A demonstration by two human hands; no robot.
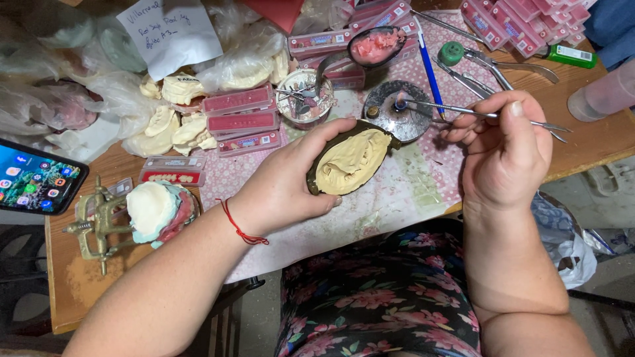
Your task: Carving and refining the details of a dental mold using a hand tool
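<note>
At the centre of the frame, over the pink patterned cloth point(410, 192) covering the wooden table point(73, 291), we see the left hand point(291, 182) curled around a dark flask half filled with cream plaster point(350, 162). Right of centre, the right hand point(506, 155) pinches a thin metal instrument point(463, 112), its tip at the small burner flame point(399, 103). At lower left stands a brass articulator point(99, 225) carrying a plaster model; at far left lies a phone point(36, 178).
</note>
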